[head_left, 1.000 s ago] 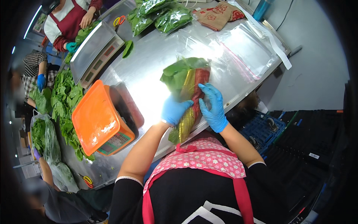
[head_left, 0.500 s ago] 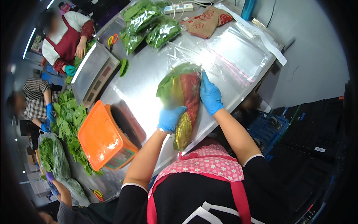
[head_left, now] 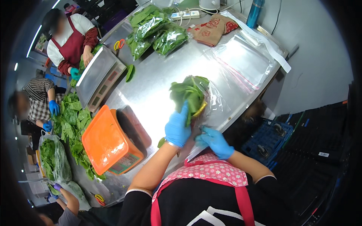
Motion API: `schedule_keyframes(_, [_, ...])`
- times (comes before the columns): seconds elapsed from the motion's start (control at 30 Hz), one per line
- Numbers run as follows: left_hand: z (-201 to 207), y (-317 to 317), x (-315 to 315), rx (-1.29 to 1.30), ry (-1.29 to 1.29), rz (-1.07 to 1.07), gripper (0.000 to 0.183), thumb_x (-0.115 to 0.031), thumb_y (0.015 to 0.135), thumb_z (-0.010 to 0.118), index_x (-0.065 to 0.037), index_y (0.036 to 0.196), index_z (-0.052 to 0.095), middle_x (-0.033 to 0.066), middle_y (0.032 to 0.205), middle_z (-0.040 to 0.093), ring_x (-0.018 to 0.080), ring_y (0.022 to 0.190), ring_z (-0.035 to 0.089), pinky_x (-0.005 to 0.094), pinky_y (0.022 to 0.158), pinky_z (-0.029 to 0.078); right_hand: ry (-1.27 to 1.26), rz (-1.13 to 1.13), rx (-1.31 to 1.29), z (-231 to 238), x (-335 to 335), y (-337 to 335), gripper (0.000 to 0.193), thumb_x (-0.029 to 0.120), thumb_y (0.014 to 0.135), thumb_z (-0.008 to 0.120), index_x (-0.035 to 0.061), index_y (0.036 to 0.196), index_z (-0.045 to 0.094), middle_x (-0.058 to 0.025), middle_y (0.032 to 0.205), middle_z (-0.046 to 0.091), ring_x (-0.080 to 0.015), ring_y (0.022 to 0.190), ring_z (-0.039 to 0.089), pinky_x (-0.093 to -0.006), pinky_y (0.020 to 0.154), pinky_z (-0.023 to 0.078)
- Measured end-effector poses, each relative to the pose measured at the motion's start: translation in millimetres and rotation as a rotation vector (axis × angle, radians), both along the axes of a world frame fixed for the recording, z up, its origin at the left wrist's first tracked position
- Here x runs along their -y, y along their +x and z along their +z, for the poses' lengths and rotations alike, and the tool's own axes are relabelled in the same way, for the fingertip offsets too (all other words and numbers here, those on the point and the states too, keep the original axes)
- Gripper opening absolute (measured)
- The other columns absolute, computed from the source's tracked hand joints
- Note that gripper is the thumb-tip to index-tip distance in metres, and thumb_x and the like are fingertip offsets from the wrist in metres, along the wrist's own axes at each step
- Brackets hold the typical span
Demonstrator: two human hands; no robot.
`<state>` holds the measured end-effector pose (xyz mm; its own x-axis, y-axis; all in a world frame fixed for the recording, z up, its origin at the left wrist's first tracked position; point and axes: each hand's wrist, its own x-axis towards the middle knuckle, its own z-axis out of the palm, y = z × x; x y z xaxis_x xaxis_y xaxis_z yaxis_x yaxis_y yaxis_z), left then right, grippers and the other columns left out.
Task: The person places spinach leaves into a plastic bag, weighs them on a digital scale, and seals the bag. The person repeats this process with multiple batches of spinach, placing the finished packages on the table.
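Observation:
A bunch of leafy greens [head_left: 191, 90] stands out over the bright middle of the metal table, in front of me. My left hand [head_left: 176, 130], in a blue glove, grips its near side with the index finger stretched along the leaves. A strip of shiny yellow wrap [head_left: 200, 110] shows at the lower right of the bunch. Clear plastic film [head_left: 215, 101] lies beside the greens. Close to my apron, my gloved right hand [head_left: 218, 144] has its fingers bent together on the near edge of the clear plastic, partly blurred. A loose leaf [head_left: 161, 142] lies by my left wrist.
An orange basket [head_left: 107, 141] and a scale [head_left: 101, 79] stand left, by loose greens [head_left: 71, 120]. Filled bags [head_left: 169, 39] lie at the back, flat clear bags [head_left: 245, 60] at the right. Scissors [head_left: 119, 44] lie near the scale. Two co-workers stand at the far left.
The red and yellow wrap round the greens is mostly out of sight. My right hand has come down from the bunch's upper right to near my apron; my left hand has shifted slightly right.

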<state>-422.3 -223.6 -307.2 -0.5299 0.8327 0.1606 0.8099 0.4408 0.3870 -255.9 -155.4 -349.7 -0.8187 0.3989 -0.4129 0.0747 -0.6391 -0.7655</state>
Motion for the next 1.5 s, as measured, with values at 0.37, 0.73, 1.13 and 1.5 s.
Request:
schedule_keyframes(0.37, [2,30,-1,-0.304,-0.104,-0.149,0.07,-0.033,0.075,0.072,-0.018,0.14,0.049,0.0148,0.108,0.056,0.0315,0.081,0.059,0.0404,0.058,0.052,1.83,0.089,0.197,55,-142,-108,0.031,0.006,0.08,0.063,0.0134,0.109,0.072,-0.0098,0.088,0.07,-0.0314,0.085,0.062,-0.0415,0.081,0.049])
schedule_keyframes(0.73, [21,19,41,0.061,-0.05,-0.229,0.068,-0.047,0.071,0.076,-0.013,0.126,0.057,0.0166,0.108,0.063,0.0354,0.088,0.064,0.0433,0.072,0.054,1.993,0.181,-0.357,95,-33,-105,0.04,0.006,0.074,0.065,0.0151,0.113,0.07,-0.0044,0.079,0.059,-0.0243,0.078,0.057,-0.0379,0.071,0.046])
schedule_keyframes(1.13, [32,-12,39,0.009,-0.048,-0.049,0.082,-0.027,0.069,0.076,-0.018,0.144,0.045,0.0193,0.122,0.057,0.04,0.097,0.061,0.0461,0.079,0.051,0.996,-0.268,0.054,-3,-36,-32,0.049,0.008,0.097,0.055,0.0043,0.144,0.043,-0.0093,0.137,0.052,-0.0148,0.106,0.054,-0.0312,0.1,0.044])
schedule_keyframes(1.5, [16,-37,37,0.464,0.074,-0.043,0.077,0.0,0.078,0.067,-0.017,0.148,0.042,0.0203,0.13,0.059,0.0378,0.118,0.058,0.0388,0.098,0.047,0.595,-0.349,0.015,-14,-2,-64,0.086,-0.005,0.082,0.066,0.0124,0.155,0.025,-0.0069,0.121,0.051,-0.0123,0.093,0.053,-0.0253,0.083,0.047])
